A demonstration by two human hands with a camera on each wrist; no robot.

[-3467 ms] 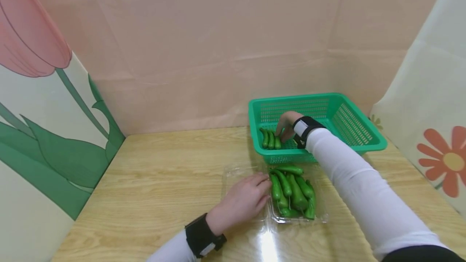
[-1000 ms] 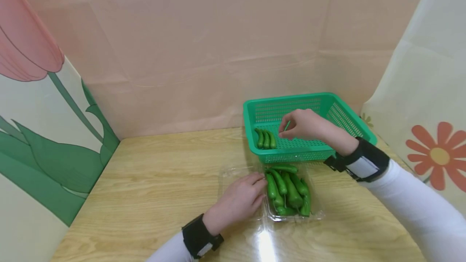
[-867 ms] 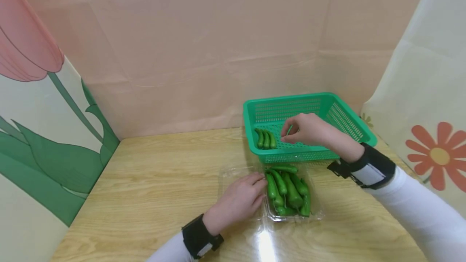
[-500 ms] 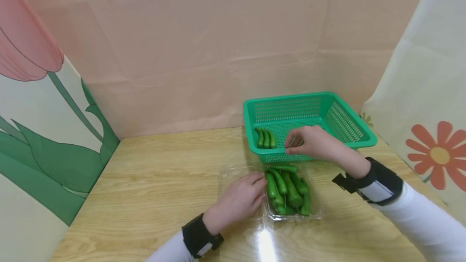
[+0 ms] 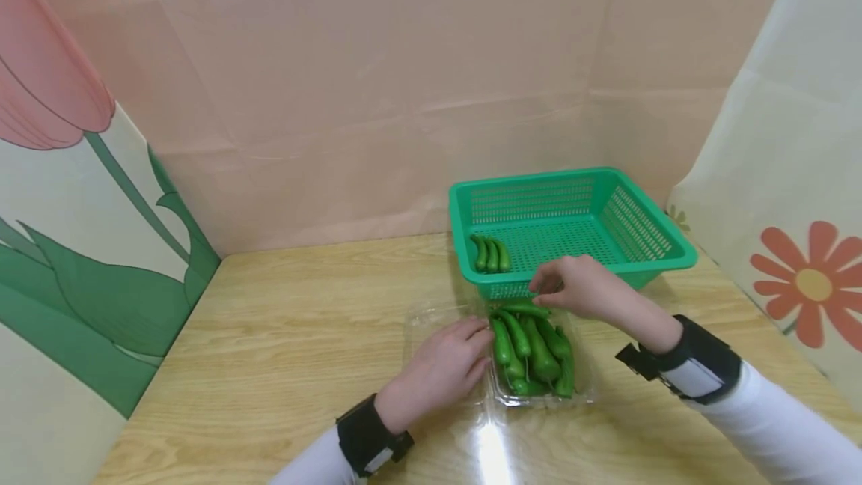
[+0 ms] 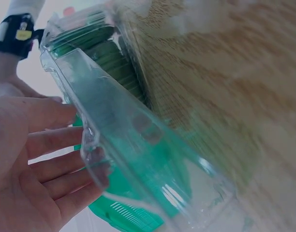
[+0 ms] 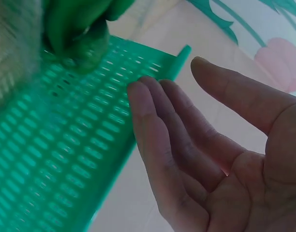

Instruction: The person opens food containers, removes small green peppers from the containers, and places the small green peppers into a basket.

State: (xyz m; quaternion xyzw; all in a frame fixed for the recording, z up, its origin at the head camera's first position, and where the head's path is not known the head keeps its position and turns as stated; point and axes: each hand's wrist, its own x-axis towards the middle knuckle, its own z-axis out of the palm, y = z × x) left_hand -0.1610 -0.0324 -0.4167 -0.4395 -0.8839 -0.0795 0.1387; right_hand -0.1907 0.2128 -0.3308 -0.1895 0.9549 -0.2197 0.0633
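The right hand point(image 5: 578, 287), thumb and fingers apart, has moved to the slender green peppers point(image 5: 541, 354) in a clear plastic box point(image 5: 539, 402); the left hand point(image 5: 438, 371), fingers spread, seemingly steadies it. Likely picking; pinch needed.

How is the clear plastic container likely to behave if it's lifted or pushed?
The clear container looks thin-walled, so its sides would probably flex if squeezed. The open lid, spread flat beside it, would likely flop or drag along. The green peppers inside look smooth and loosely heaped, so they might slide if it tilts.
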